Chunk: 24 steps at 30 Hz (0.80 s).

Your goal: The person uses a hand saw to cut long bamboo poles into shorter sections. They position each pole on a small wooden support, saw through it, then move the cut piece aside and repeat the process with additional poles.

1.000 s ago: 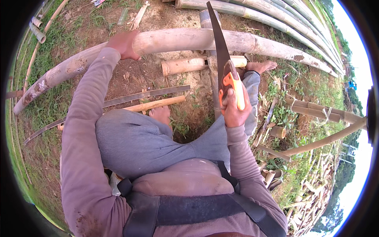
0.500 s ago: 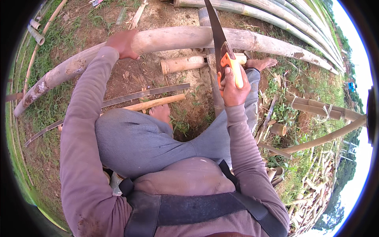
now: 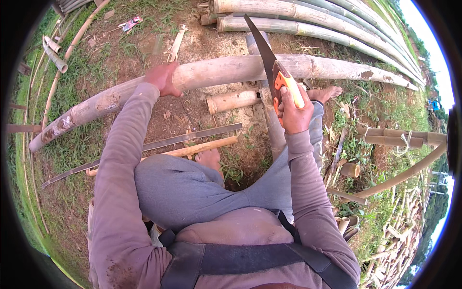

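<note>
Two hands occupied, left hand (image 3: 164, 79) partly curled over pole (image 3: 216, 73), right hand (image 3: 295, 113) closed around handle (image 3: 292, 88) of saw (image 3: 264, 46), saw angled across pole, tip beyond far side, pole crossing over support (image 3: 273, 123), short tube (image 3: 231, 102) just nearer, more poles (image 3: 288, 27) farther off.

Saw (image 3: 270, 62) across the long pole (image 3: 216, 72), other poles (image 3: 308, 30) behind at right, short tube (image 3: 233, 101) in front

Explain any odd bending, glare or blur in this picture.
Head view: the long bamboo pole looks bowed, probably by the fisheye lens; head view, right edge: the sky burns out to white; head view, centre: the saw looks fairly sharp, in soft daylight.
</note>
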### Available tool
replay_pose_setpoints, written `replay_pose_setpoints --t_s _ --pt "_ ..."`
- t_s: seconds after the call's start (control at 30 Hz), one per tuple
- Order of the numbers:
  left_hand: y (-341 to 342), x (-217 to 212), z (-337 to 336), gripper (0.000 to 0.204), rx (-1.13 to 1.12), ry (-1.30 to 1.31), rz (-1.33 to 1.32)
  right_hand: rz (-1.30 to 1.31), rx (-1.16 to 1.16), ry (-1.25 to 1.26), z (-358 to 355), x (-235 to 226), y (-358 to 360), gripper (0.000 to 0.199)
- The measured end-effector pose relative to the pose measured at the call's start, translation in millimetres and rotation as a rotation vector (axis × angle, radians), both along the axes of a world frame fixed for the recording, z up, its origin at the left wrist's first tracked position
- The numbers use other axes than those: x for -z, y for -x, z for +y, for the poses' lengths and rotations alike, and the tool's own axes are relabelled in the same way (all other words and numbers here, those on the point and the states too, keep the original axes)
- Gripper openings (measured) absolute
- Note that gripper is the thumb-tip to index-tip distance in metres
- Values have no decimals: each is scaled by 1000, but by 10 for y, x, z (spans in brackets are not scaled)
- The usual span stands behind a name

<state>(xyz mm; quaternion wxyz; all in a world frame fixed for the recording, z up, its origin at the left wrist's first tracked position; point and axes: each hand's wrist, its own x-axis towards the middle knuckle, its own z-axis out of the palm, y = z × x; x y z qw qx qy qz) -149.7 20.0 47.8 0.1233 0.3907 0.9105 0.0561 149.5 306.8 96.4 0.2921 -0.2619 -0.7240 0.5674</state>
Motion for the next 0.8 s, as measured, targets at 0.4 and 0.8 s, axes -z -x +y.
replay_pose_setpoints --t_s 0.4,0.8 --pt "55 -116 92 116 -38 101 -40 163 127 -153 -155 14 18 32" --pt "-7 -29 23 109 -39 44 -49 -40 105 -181 -895 -105 -2134 30"
